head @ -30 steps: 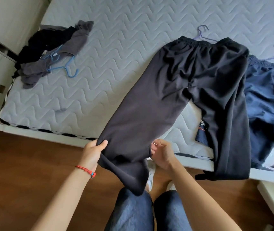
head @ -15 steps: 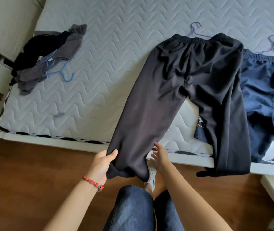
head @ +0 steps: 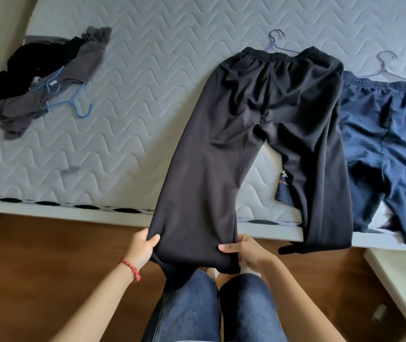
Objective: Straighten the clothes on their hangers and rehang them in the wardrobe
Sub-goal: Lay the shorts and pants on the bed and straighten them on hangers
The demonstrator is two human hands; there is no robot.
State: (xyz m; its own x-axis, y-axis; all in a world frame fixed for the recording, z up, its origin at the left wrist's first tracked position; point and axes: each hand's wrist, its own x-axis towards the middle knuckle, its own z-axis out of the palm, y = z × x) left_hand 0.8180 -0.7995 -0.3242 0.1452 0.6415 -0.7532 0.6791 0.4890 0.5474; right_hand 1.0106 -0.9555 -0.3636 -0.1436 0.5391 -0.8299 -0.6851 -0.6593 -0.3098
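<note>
Left hand (head: 142,248), right hand (head: 243,250) both pinching black trousers (head: 258,124) leg hem, lower centre. Risk: hard tug drags waistband off purple hanger (head: 279,44).

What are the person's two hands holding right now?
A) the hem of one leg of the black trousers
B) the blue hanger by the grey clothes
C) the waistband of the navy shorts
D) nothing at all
A: the left hand and the right hand each pinch a side of the black trousers at the hem of the leg that hangs past the edge of the mattress.
</note>
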